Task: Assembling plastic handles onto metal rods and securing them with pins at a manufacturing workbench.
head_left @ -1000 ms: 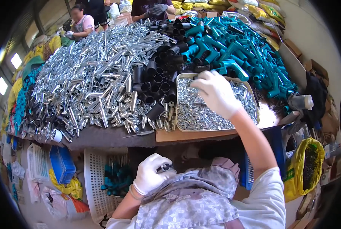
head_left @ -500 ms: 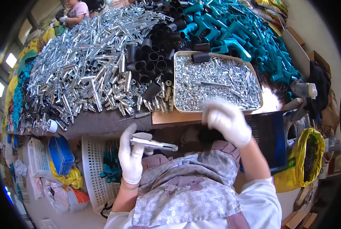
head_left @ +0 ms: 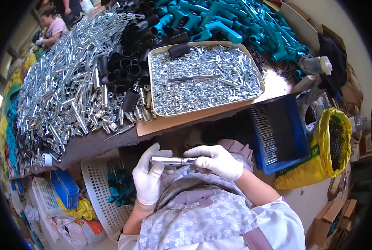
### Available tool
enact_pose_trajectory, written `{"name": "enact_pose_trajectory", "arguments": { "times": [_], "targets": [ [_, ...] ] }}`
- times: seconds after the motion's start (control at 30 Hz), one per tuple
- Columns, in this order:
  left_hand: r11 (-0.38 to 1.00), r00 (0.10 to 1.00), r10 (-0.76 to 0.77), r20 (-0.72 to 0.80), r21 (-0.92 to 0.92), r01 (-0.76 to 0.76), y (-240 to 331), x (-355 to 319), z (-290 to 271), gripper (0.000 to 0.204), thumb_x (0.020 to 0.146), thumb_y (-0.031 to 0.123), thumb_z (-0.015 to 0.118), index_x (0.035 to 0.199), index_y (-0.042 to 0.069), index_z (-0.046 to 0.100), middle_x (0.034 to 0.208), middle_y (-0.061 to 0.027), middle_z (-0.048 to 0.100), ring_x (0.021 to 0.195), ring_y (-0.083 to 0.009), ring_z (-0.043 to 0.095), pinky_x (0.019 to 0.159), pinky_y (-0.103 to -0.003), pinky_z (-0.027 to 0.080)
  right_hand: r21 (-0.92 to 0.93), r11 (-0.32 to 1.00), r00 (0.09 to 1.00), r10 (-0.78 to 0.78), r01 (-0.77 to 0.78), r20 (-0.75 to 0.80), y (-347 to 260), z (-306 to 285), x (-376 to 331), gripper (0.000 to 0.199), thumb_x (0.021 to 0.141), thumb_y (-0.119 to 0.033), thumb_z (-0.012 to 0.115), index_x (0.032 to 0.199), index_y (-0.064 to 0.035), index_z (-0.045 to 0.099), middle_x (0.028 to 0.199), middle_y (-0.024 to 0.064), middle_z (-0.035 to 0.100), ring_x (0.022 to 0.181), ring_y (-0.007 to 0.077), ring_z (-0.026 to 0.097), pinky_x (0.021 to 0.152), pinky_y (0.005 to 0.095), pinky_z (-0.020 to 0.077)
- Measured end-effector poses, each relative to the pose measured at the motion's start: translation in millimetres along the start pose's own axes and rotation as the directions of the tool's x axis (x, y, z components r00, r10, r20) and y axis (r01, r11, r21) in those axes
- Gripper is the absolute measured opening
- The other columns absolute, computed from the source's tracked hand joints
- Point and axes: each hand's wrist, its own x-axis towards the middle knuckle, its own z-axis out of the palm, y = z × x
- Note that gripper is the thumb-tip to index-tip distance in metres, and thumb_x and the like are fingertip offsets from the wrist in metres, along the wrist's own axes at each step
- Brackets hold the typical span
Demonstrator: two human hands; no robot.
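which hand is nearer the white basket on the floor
Left. The left hand hangs just beside the white basket; the right hand is farther off, across the metal tube.

The table [head_left: 111,141] is almost buried. A wide heap of shiny metal tubes [head_left: 65,96] covers its left part, a cluster of black tubes [head_left: 123,66] lies in the middle, and teal plastic handles [head_left: 236,21] pile up at the far right. Near the front edge sits 1 shallow tray [head_left: 152,100], resting on a brown board [head_left: 173,123] and filled with small silver screws [head_left: 202,79].
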Motion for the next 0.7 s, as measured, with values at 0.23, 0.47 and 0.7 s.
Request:
{"name": "enact_pose_trajectory", "arguments": {
  "times": [0.23,0.47,0.7],
  "targets": [
    [0.468,0.806,0.128,0.578,0.681,-0.563,16.7,21.0,-0.8,0.039,0.075,0.022,0.083,0.109,0.006,0.073,0.09,-0.014,0.071,0.078,-0.0327,0.07,0.069,-0.038,0.056,-0.404,0.861,0.945,-0.327,0.31,0.028,19.5,-13.4,-4.6,0.051,0.092,-0.027,0.065,0.136,0.0,0.06,0.124,0.0167,0.069,0.101,0.025,0.069,0.091,0.0381,0.054],
    [0.515,0.751,0.159,0.641,0.595,-0.617,-4.9,20.8,18.6,0.033,0.068,0.015,0.085,0.097,0.004,0.075,0.081,-0.0139,0.071,0.068,-0.0302,0.069,0.061,-0.037,0.054,-0.418,0.838,0.931,-0.358,0.352,0.066,40.0,-11.1,-19.9,0.059,0.099,-0.036,0.064,0.145,-0.0024,0.048,0.129,0.0206,0.065,0.117,0.0319,0.065,0.102,0.0417,0.0495],
    [0.639,0.896,0.092,0.435,0.664,-0.388,-16.9,9.1,29.4,0.026,0.069,0.004,0.076,0.093,-0.004,0.073,0.085,-0.0188,0.072,0.075,-0.0305,0.072,0.071,-0.035,0.056,-0.604,0.771,0.343,-0.523,-0.2,-0.78,84.9,-248.6,-56.8,0.021,0.089,-0.02,0.065,0.099,-0.0056,0.076,0.096,0.0182,0.073,0.093,0.0348,0.07,0.086,0.0412,0.0557]
  ]
}}
